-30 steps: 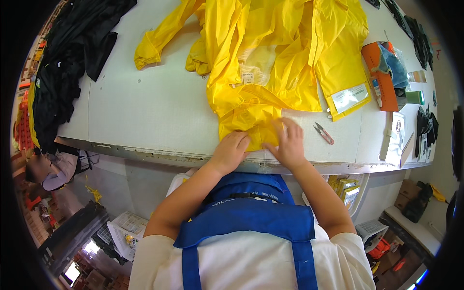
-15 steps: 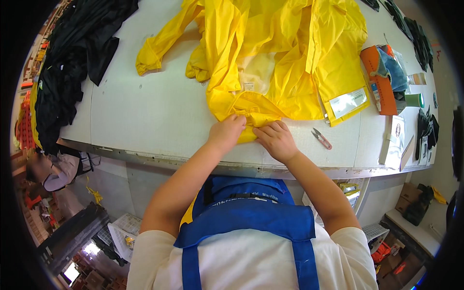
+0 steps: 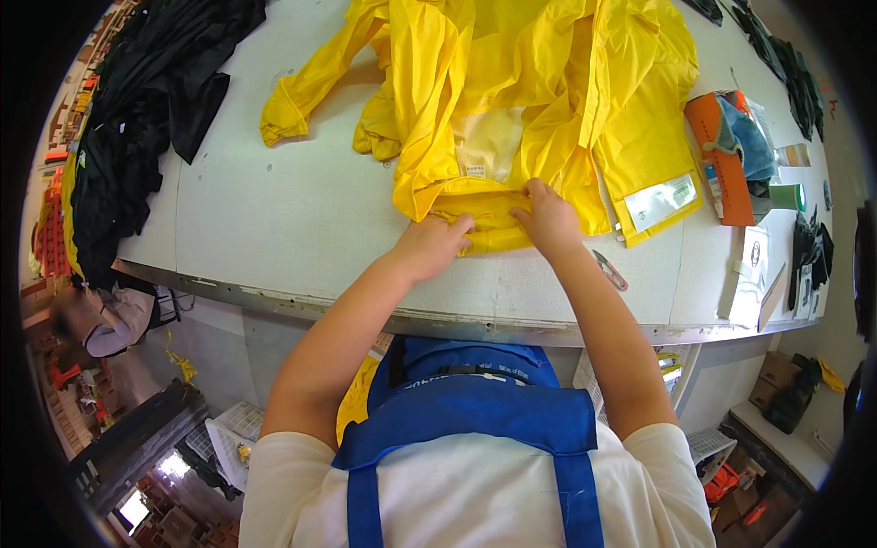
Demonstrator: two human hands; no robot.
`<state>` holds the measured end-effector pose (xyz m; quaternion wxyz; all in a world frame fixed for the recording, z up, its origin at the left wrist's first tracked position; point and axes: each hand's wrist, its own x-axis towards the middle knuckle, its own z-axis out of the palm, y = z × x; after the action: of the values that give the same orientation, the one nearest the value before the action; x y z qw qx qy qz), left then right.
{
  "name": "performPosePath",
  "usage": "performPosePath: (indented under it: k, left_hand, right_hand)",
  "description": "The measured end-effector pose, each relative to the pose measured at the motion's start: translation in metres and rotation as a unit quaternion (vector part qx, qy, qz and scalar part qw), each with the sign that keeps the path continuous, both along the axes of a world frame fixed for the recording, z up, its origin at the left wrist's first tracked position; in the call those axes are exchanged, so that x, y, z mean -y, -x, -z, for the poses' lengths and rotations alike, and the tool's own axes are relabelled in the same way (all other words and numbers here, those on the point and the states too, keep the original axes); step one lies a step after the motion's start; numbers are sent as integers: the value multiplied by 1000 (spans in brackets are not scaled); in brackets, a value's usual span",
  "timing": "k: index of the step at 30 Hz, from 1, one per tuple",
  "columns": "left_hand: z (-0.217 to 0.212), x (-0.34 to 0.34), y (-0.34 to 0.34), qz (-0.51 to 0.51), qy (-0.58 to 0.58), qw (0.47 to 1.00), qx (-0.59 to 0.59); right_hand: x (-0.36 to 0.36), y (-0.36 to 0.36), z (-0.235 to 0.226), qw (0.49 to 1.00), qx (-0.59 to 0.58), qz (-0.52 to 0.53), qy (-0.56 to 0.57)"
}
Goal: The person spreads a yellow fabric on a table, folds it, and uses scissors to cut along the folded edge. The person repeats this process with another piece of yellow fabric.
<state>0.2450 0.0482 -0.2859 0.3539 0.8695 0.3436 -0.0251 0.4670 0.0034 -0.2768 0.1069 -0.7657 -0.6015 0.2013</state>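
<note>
A yellow jacket lies spread on the white table with its pale mesh lining and a small label showing. Both hands work at its lower edge, where the fabric is folded into a band. My left hand is closed on the near left part of this hem. At the hem's right part, my right hand pinches the fabric between thumb and fingers. Thread snips with pinkish handles lie on the table just right of my right forearm. Next to them rests a clear packet on yellow fabric.
Black garments are heaped at the table's left end. On the right stand an orange box with blue cloth in it, a green roll and white cards. The table's metal edge runs before me. Another person sits at far left.
My right hand has moved up and right along the hem. My left hand has shifted slightly down and stays on the fabric. The folded edge now lies flatter and wider.
</note>
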Motion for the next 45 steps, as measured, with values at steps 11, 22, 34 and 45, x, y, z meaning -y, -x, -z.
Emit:
performPosePath:
  k: [11, 22, 34, 45]
  left_hand:
    - [7, -12, -8, -82, 8, 995, 51]
    - [-2, -4, 10, -94, -125, 982, 109]
    - [4, -7, -2, -127, -121, 981, 81]
    - [-21, -14, 1, -33, -245, 968, 38]
  right_hand:
    - [36, 31, 2, 950, -13, -199, -238]
    - [21, 22, 17, 974, -12, -146, -172]
    - [20, 0, 7, 961, 54, -203, -178]
    - [16, 0, -29, 982, 55, -155, -89]
